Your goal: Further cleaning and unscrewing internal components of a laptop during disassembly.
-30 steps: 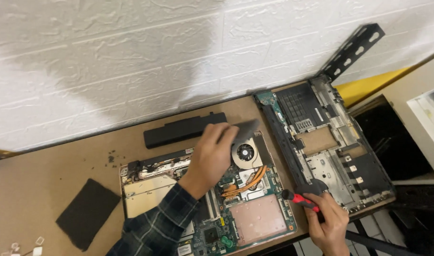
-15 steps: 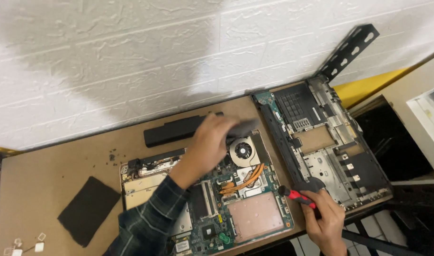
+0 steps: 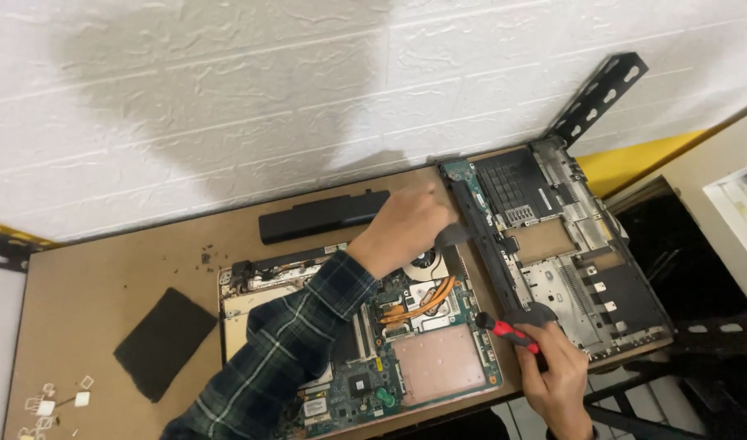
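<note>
An opened laptop base with its green circuit board (image 3: 365, 383) lies on the brown table (image 3: 104, 277). My left hand (image 3: 406, 224), in a plaid sleeve, reaches across the board to its far edge and grips a dark grey flat piece (image 3: 455, 236) just above the round fan (image 3: 425, 262). Copper heat pipes (image 3: 426, 297) run below the fan. My right hand (image 3: 557, 379) is at the table's front edge, closed around a red and black screwdriver (image 3: 508, 330) whose tip points at the board's right side.
A detached laptop shell (image 3: 569, 253) lies to the right of the board. A black battery bar (image 3: 320, 216) sits behind it, a black pad (image 3: 163, 342) to the left, small white parts (image 3: 59, 399) at the front left corner. A perforated black bracket (image 3: 597, 94) leans on the white wall.
My left hand has moved away from the fan toward the back of the table, carrying the dark grey piece with it. The right hand with the screwdriver has barely shifted.
</note>
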